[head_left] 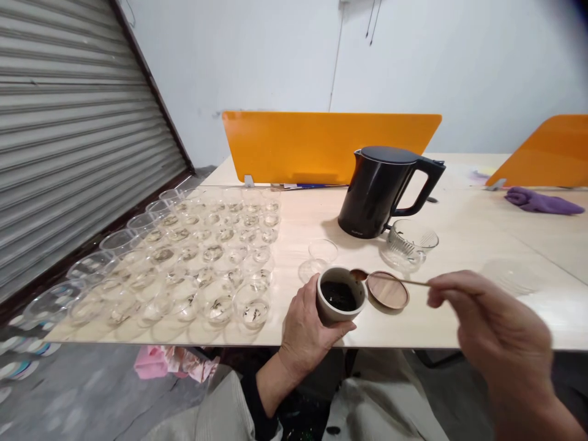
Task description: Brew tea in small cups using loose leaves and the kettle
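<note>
At the near edge, left hand (303, 337): closed around a beige cup (337, 317) of dark contents.
Spoon (359, 275): held at the cup's right rim; scooping is seemingly in hand, a steady cup and level spoon called for next.
Right hand (500, 331): handle pinched between fingers.
Tabletop (298, 208): clear cups (252, 309) ranked left, kettle (370, 196) and wooden disc (390, 291) set rightward.
Room: shutter (68, 92) left, pale wall (275, 55) behind.

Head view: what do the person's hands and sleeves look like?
Left hand: ungloved, black inner cuff at the wrist, under a pale grey-beige outer sleeve with fine ribbing. Right hand: ungloved, somewhat blurred; no sleeve shows before the forearm leaves the picture.
</note>
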A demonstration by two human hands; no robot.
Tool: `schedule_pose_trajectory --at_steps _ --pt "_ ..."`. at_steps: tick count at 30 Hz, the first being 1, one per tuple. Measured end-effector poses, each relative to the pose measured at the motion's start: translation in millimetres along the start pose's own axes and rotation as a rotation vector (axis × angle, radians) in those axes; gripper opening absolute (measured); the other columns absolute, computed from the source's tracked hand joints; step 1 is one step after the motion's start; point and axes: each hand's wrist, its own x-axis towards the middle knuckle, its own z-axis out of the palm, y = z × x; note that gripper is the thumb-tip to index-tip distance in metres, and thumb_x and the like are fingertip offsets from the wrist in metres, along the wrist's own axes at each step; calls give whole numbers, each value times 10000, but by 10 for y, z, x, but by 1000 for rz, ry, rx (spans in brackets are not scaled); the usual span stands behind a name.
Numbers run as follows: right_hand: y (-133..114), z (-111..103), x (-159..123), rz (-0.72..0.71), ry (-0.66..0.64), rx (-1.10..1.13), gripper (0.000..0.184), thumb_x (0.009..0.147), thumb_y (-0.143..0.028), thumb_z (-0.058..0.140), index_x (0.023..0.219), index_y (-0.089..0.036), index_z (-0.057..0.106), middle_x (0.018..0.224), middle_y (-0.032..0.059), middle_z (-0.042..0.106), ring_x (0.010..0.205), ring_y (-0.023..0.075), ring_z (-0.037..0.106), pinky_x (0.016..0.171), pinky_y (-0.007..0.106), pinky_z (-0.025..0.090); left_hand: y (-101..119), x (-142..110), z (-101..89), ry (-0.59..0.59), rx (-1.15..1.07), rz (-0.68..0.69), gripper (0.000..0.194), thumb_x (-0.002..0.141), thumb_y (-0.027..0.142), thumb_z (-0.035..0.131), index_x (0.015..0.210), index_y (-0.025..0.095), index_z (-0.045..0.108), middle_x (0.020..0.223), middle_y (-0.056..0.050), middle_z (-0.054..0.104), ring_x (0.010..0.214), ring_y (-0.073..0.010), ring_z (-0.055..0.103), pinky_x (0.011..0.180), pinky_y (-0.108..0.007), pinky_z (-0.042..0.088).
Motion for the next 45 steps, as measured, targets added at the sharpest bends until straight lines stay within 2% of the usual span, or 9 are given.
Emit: schedule_pose_trajectory --at_steps 2,4,7,10,15,23,30,38,45 --pt "2 93 -24 -157 -212 53 139 984 -246 598 1014 -299 724 799 16 683 697 191 657 619 328 506 1 -1 -2 -5 1 -5 1065 650 425 959 1505 244 350 1385 -132 624 1285 -352 614 1097 -537 520" --pt "26 193 -27 -281 -340 101 195 982 -168 570 1060 -279 711 794 13 678 692 166 656 597 286 502 6 1 -6 -6 -2 -6 1074 643 415 965 1505 245 347 1391 -131 621 1284 -351 615 1094 -537 520" --pt "14 293 -14 -388 -416 126 250 967 -105 563 1109 -265 693 770 5 671 672 150 646 595 262 506 16 7 -13 -11 -10 -9 1075 636 420 969 1498 246 351 1397 -131 618 1274 -353 620 1083 -541 525" --pt "-43 303 5 -398 -421 127 235 963 -120 581 1109 -265 693 764 9 686 655 156 644 585 266 512 21 10 -17 -12 -18 -16 1074 635 419 968 1497 250 351 1391 -128 621 1270 -354 621 1076 -546 527" --pt "-47 275 3 -177 -409 188 151 995 -212 581 1022 -267 719 750 9 673 640 156 637 583 275 511 15 11 -18 -15 -27 -25 1076 629 403 970 1498 263 352 1402 -120 615 1279 -347 614 1088 -536 520" --pt "56 322 -47 219 -109 388 134 971 -347 672 979 -247 761 746 14 657 661 167 615 643 311 537 0 2 -2 -15 -17 -24 1069 642 431 959 1507 270 351 1400 -113 617 1265 -347 618 1076 -536 526" --pt "175 370 -44 319 27 466 199 926 -398 731 993 -212 753 726 11 647 657 166 625 626 311 562 7 11 -14 -10 -22 -8 1057 661 453 946 1508 254 346 1391 -127 618 1266 -347 619 1077 -537 526" --pt "256 425 42 452 83 658 174 897 -365 776 951 -200 759 740 2 652 641 111 633 597 210 571 16 9 -12 -1 -5 0 1053 658 467 948 1504 254 358 1386 -133 624 1254 -355 630 1074 -544 529" --pt "292 536 241 539 143 778 212 852 -366 820 931 -184 745 749 -6 640 614 90 611 588 199 585 1 12 5 11 4 17 1082 639 464 960 1508 241 355 1380 -135 631 1239 -347 639 1059 -535 544"
